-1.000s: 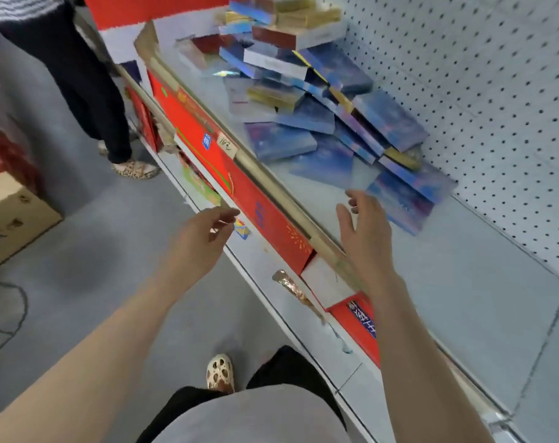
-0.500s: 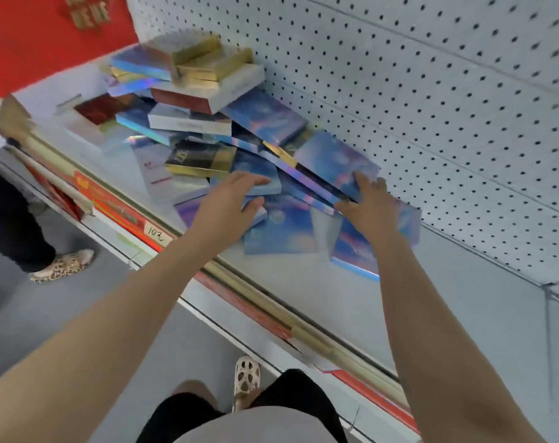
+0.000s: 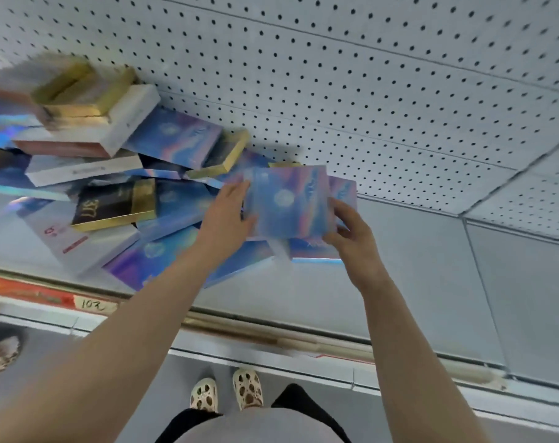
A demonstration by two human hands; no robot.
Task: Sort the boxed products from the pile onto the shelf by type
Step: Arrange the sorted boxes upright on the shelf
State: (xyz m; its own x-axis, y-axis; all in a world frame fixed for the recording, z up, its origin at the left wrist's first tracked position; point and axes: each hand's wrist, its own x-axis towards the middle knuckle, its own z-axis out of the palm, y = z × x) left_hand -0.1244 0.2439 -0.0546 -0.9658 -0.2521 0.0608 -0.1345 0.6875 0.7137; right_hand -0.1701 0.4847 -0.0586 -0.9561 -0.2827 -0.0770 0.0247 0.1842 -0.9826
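Observation:
A jumbled pile of flat boxes [image 3: 118, 174] covers the left half of the grey shelf [image 3: 415, 282]. Most are iridescent blue, some gold and black [image 3: 115, 204], some white with a red edge [image 3: 89, 139]. I hold one iridescent blue box [image 3: 289, 203] lifted off the pile's right end. My left hand [image 3: 225, 220] grips its left edge and my right hand [image 3: 351, 233] grips its lower right corner. More blue boxes [image 3: 313, 249] lie under it.
A white pegboard wall [image 3: 367, 91] backs the shelf. The shelf's front rail carries a red price strip [image 3: 48, 295] with a handwritten tag. Another person's patterned shoe [image 3: 0, 356] shows at the far left on the floor. My own feet [image 3: 227, 393] stand below the shelf.
Both hands went from resting on separate boxes to gripping one blue box, which is now lifted off the pile. The view has swung right and closer to the shelf.

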